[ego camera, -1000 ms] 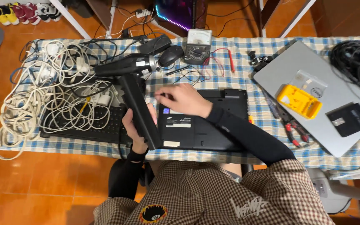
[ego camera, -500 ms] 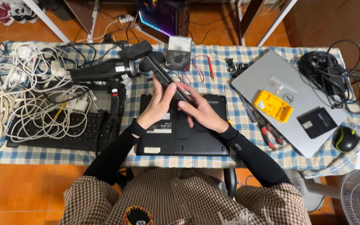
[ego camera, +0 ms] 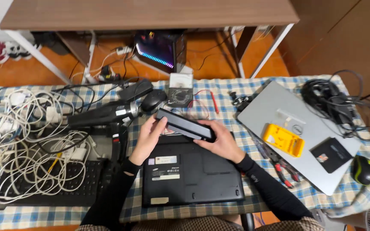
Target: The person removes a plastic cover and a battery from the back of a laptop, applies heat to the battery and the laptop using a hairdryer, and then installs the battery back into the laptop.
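A black laptop [ego camera: 191, 173] lies upside down on the checked tablecloth in front of me. Above its far edge I hold a long black battery bar [ego camera: 184, 124] level with both hands. My left hand [ego camera: 150, 136] grips its left end and my right hand [ego camera: 219, 141] cups its right end from below. The bar hovers just over the laptop's rear bay.
A black hair dryer [ego camera: 103, 116] lies left of the laptop beside a black keyboard [ego camera: 43, 184] under tangled white cables [ego camera: 18, 145]. A silver laptop [ego camera: 296, 128] with a yellow tool case [ego camera: 284, 140], pliers [ego camera: 281, 169], two mice [ego camera: 363, 169] and a small meter [ego camera: 180, 90] lie around.
The hair dryer my left hand held a second ago now lies on the table. Both hands have taken the battery bar and turned it level over the laptop's far edge.
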